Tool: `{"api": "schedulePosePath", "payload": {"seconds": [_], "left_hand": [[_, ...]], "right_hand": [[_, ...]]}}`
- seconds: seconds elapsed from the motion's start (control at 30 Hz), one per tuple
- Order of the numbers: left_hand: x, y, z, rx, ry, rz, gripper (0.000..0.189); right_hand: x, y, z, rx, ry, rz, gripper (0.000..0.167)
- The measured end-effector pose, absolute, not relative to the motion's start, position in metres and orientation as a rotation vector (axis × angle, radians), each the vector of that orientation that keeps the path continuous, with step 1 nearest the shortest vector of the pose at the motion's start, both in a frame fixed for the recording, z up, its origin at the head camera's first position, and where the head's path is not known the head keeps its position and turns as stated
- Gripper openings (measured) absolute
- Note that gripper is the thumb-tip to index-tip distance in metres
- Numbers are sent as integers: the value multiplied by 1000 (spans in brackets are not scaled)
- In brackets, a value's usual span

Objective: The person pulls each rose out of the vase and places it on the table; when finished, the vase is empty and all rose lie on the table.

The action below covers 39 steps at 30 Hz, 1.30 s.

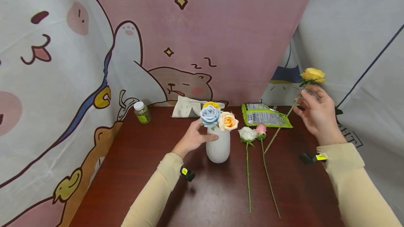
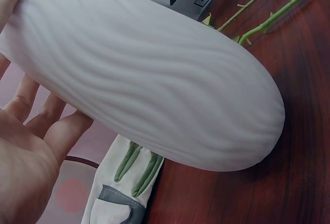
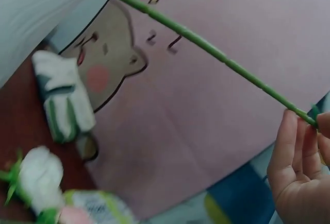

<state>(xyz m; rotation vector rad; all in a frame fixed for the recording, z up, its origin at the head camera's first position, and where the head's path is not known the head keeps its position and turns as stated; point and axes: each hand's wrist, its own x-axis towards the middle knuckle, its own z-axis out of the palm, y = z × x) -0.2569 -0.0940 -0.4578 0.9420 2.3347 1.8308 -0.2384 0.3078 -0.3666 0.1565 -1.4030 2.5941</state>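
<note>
My left hand [image 1: 193, 138] grips a white ribbed vase [image 1: 218, 150] near its neck, thumb across the front and fingers round the side. The vase stands upright on the table, holding a blue rose [image 1: 209, 115], a peach rose [image 1: 228, 121] and a yellow flower [image 1: 210, 104] partly behind them. Off to the right, my right hand [image 1: 319, 116] pinches a yellow rose [image 1: 313, 75] by its green stem [image 3: 206, 49], just below the bloom. The stem slants down left over the table. Between the hands lie a white rose [image 1: 247, 134] and a pink rose [image 1: 261, 130].
A green packet [image 1: 266, 117] lies at the table's back edge behind the loose roses. Behind the vase is a white fabric item [image 1: 185, 108] with green stripes. At the back left stands a small jar [image 1: 142, 113] with a white lid. Printed cloth walls surround the table.
</note>
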Motion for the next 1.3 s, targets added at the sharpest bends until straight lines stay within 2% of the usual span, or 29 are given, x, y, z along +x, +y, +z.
{"api": "schedulePosePath", "payload": {"seconds": [0.23, 0.5, 0.73, 0.83, 1.07, 1.3], "left_hand": [[-257, -94, -458, 928, 2334, 1844, 71], [-257, -94, -459, 926, 2337, 1851, 70], [-256, -94, -457, 915, 2332, 1857, 73], [-256, -93, -456, 912, 2334, 1857, 73], [-257, -93, -459, 928, 2324, 1859, 70], [-257, -93, -460, 935, 2305, 1866, 70]], "right_hand": [[-237, 324, -415, 56, -1851, 2392, 32], [-234, 334, -460, -42, -2210, 2196, 30], [-235, 334, -490, -45, -2542, 1901, 51], [-235, 334, -502, -31, -2661, 1809, 55], [-236, 332, -523, -54, -2835, 1701, 48], [-235, 327, -529, -154, -2925, 1670, 43]]}}
